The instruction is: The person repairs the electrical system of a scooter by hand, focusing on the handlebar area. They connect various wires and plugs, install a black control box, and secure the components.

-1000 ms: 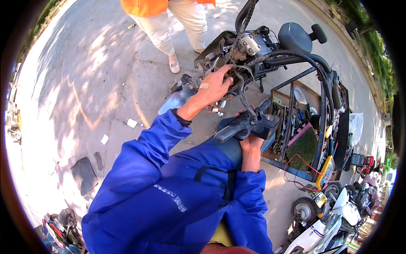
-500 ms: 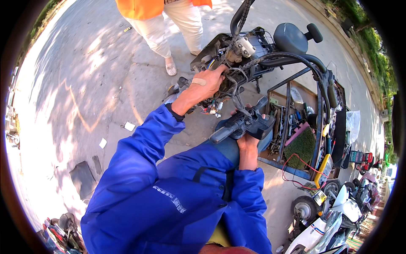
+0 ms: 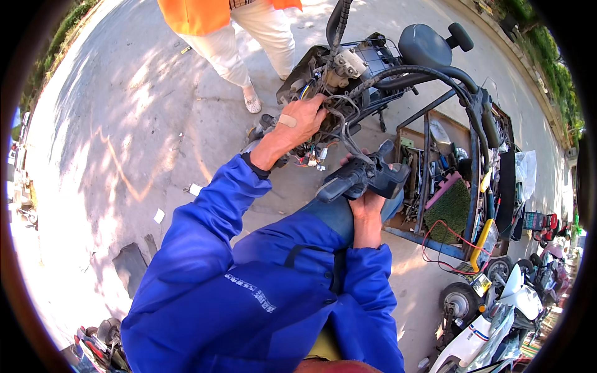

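Observation:
My left hand (image 3: 300, 122), with a plaster on its back, reaches into the bundle of wires (image 3: 323, 140) under the scooter's handlebar column (image 3: 339, 65) and grips them. My right hand (image 3: 365, 202) is closed from below on the black handlebar grip and switch housing (image 3: 360, 177), which is held low in front of my chest. Both arms wear blue sleeves. Black cables (image 3: 429, 78) loop from the column over to the right. The fingertips of both hands are hidden by the parts.
A person in an orange top and light trousers (image 3: 239, 37) stands just beyond the scooter. An open wooden toolbox (image 3: 435, 180) with several tools lies on the pavement to the right. Parked scooters (image 3: 497, 311) crowd the lower right. Bits of paper (image 3: 194, 189) lie on the concrete.
My left hand has shifted slightly deeper into the wiring. The view has tilted a little, and the person in orange has stepped slightly. My right hand keeps its hold on the grip.

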{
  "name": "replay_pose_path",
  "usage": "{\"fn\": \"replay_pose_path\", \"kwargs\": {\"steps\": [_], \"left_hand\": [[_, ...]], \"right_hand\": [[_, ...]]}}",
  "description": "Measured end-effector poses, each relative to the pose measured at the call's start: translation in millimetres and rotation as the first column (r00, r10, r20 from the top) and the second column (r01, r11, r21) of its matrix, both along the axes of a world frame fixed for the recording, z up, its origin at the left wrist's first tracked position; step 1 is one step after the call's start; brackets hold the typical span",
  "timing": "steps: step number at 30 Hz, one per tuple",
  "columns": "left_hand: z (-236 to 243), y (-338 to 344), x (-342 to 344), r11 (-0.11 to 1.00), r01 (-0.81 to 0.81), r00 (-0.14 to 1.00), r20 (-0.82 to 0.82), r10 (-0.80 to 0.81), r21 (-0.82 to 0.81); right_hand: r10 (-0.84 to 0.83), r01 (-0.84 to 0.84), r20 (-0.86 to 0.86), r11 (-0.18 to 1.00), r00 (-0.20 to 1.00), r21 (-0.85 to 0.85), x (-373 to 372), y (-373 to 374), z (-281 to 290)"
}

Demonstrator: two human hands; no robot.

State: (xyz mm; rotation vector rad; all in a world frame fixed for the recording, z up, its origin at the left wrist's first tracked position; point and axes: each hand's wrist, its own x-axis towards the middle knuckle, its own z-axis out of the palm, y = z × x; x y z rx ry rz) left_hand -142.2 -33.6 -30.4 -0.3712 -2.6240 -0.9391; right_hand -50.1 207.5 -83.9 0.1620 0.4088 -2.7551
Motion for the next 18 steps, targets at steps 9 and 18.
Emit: {"fn": "replay_pose_path", "kwargs": {"steps": [9, 18], "left_hand": [[9.2, -6.7, -4.3, 0.992, 0.068, 0.997, 0.055, -0.063, -0.104], [22.8, -12.8, -12.8, 0.946, 0.114, 0.991, 0.097, -0.088, -0.305]], "right_hand": [[0.01, -0.01, -0.024, 1.0, 1.0, -0.006, 2.5, 4.2, 1.1], [0.03, -0.03, -0.007, 0.999, 1.0, -0.015, 6.7, 10.4, -0.3]]}}
